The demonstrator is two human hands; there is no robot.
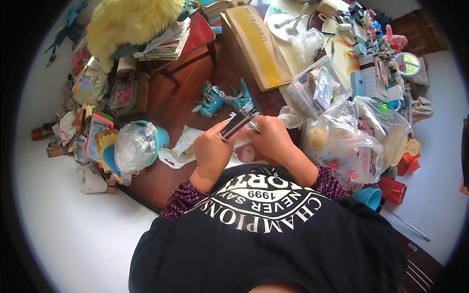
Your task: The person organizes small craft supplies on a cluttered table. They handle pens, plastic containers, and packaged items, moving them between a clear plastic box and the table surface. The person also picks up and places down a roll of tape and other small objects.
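Note:
My left hand (214,150) is closed around a bundle of slim black-and-clear sticks, which look like pens or pen refills (240,121); their ends point up and to the right. Close beside it, my right hand (273,137) has its fingers bent around a clear or whitish item (252,123), partly hidden by the fingers. A white plastic bag (179,152) lies below and left of my left hand. Between my wrists, low down, part of a striped light shoe or slipper (248,154) shows.
Turquoise roller skates or boots (210,100) stand on the wooden floor (176,104) beyond my hands. A taped cardboard box (256,47) lies ahead. At right are a clear plastic bin (302,91) and filled plastic bags (340,143); at left, a blue bucket (162,137) holding a stuffed bag.

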